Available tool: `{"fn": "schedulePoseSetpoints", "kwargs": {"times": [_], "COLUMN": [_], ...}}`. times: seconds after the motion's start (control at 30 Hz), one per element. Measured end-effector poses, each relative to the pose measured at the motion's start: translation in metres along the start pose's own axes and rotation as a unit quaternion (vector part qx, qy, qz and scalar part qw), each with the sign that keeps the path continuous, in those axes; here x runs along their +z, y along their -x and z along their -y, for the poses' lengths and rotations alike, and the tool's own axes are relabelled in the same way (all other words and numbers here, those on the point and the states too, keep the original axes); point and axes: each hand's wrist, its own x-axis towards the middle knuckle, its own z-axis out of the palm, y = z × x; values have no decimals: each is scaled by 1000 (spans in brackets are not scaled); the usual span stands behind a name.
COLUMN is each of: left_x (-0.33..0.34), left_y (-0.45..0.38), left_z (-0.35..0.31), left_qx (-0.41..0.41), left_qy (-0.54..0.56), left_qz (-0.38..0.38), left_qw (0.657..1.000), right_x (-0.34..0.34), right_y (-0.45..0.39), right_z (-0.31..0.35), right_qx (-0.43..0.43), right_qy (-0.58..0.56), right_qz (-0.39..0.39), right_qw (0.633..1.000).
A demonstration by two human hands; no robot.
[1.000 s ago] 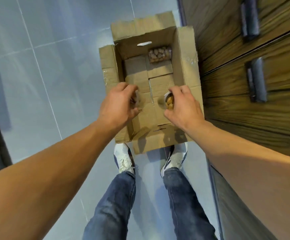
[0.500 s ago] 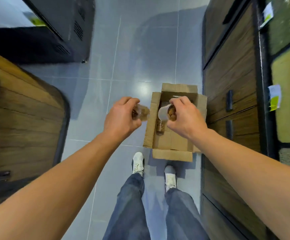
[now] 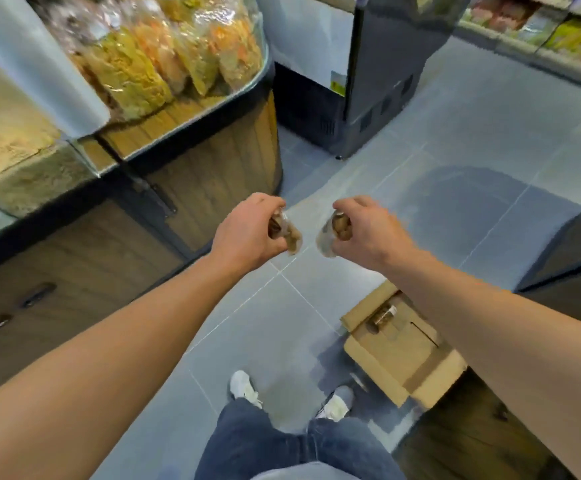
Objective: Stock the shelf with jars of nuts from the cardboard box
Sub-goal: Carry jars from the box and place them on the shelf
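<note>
**Inspector:** Two jars of nuts are in hand. The left hand (image 3: pixel 247 233) is closed round the left jar (image 3: pixel 287 233); the right hand (image 3: pixel 365 232) is closed round the right jar (image 3: pixel 330 233). Both jars are tilted, held out in front over the floor (image 3: pixel 455 202), near each other but apart.

**Supervisor:** And the box?

**Inspector:** The box (image 3: pixel 396 348) sits open on the floor just ahead of the right shoe (image 3: pixel 336 407), under the right forearm. At least one more jar (image 3: pixel 381 317) lies inside it. So stocking is part done at best; I judge this the carry from box to shelf.

**Supervisor:** Which shelf?

**Inspector:** Cannot tell. A display (image 3: pixel 185 109) of bagged snacks (image 3: pixel 143 64) stands to the left, and a shelf (image 3: pixel 538 32) of packets runs along the far right. No jars show on either.

**Supervisor:** Risks?

**Inspector:** First, a drop. Each jar is pinched from above near its top, with the body hanging free; the walls look smooth and clear, so a loose grip could let one slide onto hard tile. Second, the two jars could knock together if the hands converge. Third, a trip: the box lies close to the feet, and its open flaps stick out. Fourth, setting down two at once leaves no free hand to steady a jar that lands tilted.
</note>
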Motion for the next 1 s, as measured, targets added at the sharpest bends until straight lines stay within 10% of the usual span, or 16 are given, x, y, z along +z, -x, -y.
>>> {"fn": "schedulePoseSetpoints", "kwargs": {"times": [0.43,1.0], "left_x": [-152,-311], "left_y": [209,314], "left_z": [211,394], "left_qx": [-204,-259], "left_qy": [-24,-38], "left_qz": [-102,-240], "left_qw": [973,935], "right_x": [52,79], "right_y": [-7,-54], "right_z": [303,568], "right_qx": [-244,-354], "right_qy": [49,24], "right_qz": [59,12], "right_qw": [967,935]}}
